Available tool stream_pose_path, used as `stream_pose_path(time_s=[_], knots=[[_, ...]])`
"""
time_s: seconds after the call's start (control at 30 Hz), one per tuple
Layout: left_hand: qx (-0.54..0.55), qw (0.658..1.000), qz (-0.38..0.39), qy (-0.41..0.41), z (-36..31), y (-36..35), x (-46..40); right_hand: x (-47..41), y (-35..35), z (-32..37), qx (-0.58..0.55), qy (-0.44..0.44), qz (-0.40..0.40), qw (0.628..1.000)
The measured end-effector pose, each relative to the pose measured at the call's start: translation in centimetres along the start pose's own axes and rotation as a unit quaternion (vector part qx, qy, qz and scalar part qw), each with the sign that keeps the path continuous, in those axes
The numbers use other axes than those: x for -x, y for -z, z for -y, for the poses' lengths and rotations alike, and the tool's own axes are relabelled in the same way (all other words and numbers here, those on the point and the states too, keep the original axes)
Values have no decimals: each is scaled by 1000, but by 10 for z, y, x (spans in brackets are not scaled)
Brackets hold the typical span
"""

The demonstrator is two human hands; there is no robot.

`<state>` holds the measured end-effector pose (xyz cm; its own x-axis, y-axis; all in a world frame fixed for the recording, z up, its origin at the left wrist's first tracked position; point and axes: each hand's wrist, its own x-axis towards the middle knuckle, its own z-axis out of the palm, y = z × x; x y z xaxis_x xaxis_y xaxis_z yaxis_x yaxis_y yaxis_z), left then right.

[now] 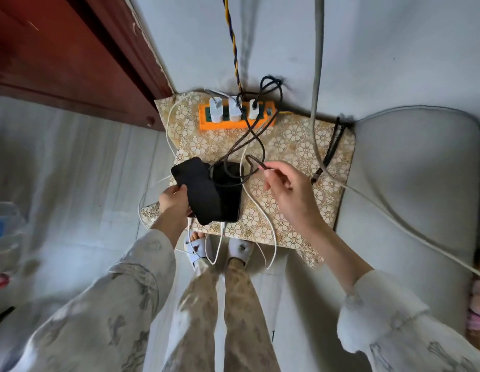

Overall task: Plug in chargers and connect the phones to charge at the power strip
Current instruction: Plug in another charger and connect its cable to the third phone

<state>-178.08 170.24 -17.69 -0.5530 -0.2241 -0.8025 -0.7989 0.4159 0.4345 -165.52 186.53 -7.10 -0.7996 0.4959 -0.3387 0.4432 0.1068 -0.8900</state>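
An orange power strip [235, 125] lies at the far side of a flower-patterned cloth [290, 146], with three white chargers [235, 110] plugged into it. My left hand [173, 201] grips a black phone [198, 190], tilted over a second black phone [231, 197] that lies flat on the cloth. A white cable [222, 229] enters the lower phone's near end. My right hand [283, 187] pinches the end of a dark braided cable [256, 162] that loops back to the strip.
A dark red wooden door [59, 57] stands at the left. A grey cushioned seat [410, 183] is at the right, crossed by a thick grey cable [318, 76]. A twisted yellow and blue cord [233, 49] runs down the wall to the strip. My sandalled feet [217, 251] stand below.
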Motion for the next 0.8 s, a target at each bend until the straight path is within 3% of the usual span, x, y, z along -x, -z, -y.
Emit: stream_pose_path(time_s=[0.1,0.2,0.43,0.53,0.6,0.67,0.73,0.8], knots=[[29,999,-19,30,10,6,-7,0,4,6,8,-4,-3,1000],[41,998,-5,44,13,4,-8,1,1,6,40,11,42,998],[0,997,36,69,8,9,2,9,-16,3,70,23,110,991],[27,990,114,83,0,18,26,11,-21,7,117,52,113,985],[30,964,250,88,-13,24,47,14,-26,11,143,82,126,978],[77,916,384,80,-31,27,68,18,-30,13,160,108,144,970],[194,897,390,75,-53,30,80,20,-29,10,208,109,151,960],[248,908,337,17,-73,41,85,20,-17,1,293,89,139,942]])
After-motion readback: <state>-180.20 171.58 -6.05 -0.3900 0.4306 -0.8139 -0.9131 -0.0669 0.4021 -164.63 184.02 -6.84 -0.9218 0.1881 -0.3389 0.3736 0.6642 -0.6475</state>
